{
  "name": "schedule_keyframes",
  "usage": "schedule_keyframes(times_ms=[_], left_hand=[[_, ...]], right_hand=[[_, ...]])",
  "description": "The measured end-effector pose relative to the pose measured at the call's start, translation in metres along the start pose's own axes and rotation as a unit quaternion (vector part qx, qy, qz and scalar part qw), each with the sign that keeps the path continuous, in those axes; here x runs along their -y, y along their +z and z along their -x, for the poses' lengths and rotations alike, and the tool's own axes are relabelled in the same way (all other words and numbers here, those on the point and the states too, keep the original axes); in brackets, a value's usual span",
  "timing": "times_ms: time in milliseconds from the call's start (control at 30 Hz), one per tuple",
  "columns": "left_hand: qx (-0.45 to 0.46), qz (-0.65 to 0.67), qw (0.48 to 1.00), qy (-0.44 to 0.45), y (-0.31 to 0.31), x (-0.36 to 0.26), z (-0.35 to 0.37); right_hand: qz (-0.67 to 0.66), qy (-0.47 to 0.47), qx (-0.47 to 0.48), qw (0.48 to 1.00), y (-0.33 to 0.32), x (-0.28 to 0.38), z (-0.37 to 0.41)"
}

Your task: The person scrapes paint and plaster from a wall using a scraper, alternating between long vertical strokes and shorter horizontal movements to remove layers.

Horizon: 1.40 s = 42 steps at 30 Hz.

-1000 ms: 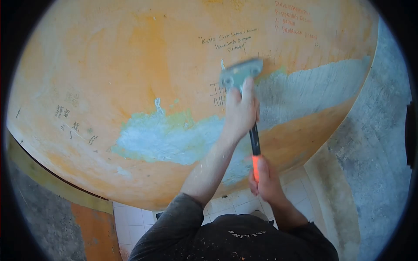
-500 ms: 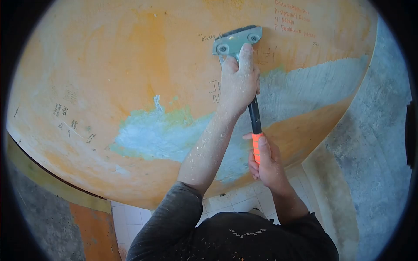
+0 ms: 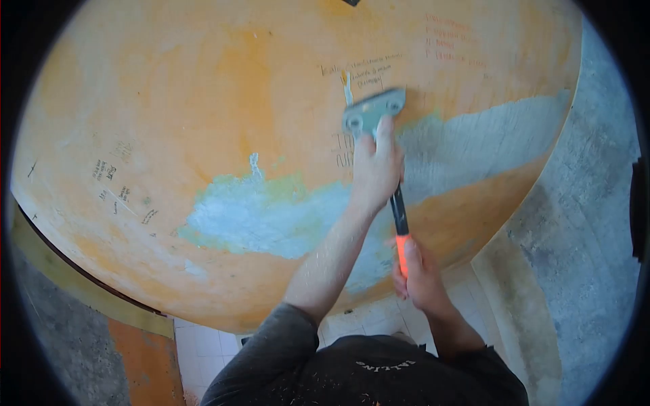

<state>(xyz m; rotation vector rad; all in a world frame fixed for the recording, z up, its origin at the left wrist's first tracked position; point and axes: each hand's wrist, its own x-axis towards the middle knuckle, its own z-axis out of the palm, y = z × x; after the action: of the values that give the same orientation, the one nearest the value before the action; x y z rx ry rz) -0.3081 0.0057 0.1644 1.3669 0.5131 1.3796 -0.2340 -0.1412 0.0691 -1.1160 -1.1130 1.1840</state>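
A long-handled scraper [image 3: 371, 114] lies with its wide blade head against the orange painted wall [image 3: 223, 88]. My left hand [image 3: 379, 166] is closed around the upper handle just below the head, its thumb stretched up toward the metal. Lower down, my right hand [image 3: 416, 274] wraps the orange grip at the handle's end. A narrow pale scraped streak [image 3: 348, 89] shows right above the blade. Handwriting in dark ink surrounds the head, partly hidden by it. Below and to both sides, a broad whitish-blue patch [image 3: 250, 216] of bared surface spreads across the wall.
A grey rough wall [image 3: 596, 203] stands on the right. White floor tiles [image 3: 210, 345] show below, beside an orange and grey surface [image 3: 142, 358] at lower left. Red writing [image 3: 453, 40] marks the upper right of the orange wall. Dust specks cover my left forearm.
Both hands have drawn the scraper downward, toward my body. A pale streak now shows above the blade, and writing that the head covered is visible.
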Motion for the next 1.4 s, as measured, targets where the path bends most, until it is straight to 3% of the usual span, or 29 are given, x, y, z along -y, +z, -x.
schedule_keyframes(times_ms=[67,200,367,500,600,700,733,767,867,1000,1200,1400], left_hand=[[-0.041,-0.008,0.998,-0.057,-0.002,0.002,0.001],[-0.018,-0.028,0.999,0.009,0.001,-0.011,-0.030],[-0.037,-0.030,0.999,-0.021,0.001,-0.003,-0.011],[-0.019,-0.029,0.999,0.015,0.001,-0.014,-0.026],[-0.033,-0.024,0.998,0.042,0.011,-0.046,-0.047],[-0.045,-0.042,0.998,0.022,0.007,-0.020,-0.019],[-0.036,-0.053,0.998,0.004,0.004,-0.011,-0.015],[-0.037,-0.053,0.998,0.015,0.004,-0.016,-0.021],[-0.042,-0.050,0.998,-0.008,0.007,-0.024,-0.026],[-0.069,-0.019,0.996,0.050,0.014,-0.044,-0.042],[-0.022,-0.016,1.000,-0.008,0.005,-0.023,-0.018],[-0.030,0.041,0.999,-0.004,0.009,-0.028,-0.027]], right_hand=[[-0.009,0.023,0.026,0.999,0.001,-0.002,0.000],[0.009,0.001,0.007,1.000,0.000,0.016,-0.018],[-0.016,0.012,0.012,1.000,0.001,0.011,-0.004],[-0.009,0.023,0.025,0.999,0.002,0.029,-0.009],[-0.008,-0.019,0.011,1.000,0.004,0.047,-0.022],[-0.023,-0.041,0.020,0.999,0.009,0.042,-0.017],[-0.025,-0.008,0.017,1.000,0.005,0.027,-0.004],[-0.025,0.026,0.014,0.999,0.002,0.021,0.000],[-0.022,0.000,0.013,1.000,0.003,0.035,-0.012],[-0.007,-0.033,0.028,0.999,0.002,0.055,-0.020],[-0.018,-0.001,0.024,1.000,0.006,0.042,0.013],[0.003,-0.034,-0.004,0.999,0.007,0.053,0.010]])
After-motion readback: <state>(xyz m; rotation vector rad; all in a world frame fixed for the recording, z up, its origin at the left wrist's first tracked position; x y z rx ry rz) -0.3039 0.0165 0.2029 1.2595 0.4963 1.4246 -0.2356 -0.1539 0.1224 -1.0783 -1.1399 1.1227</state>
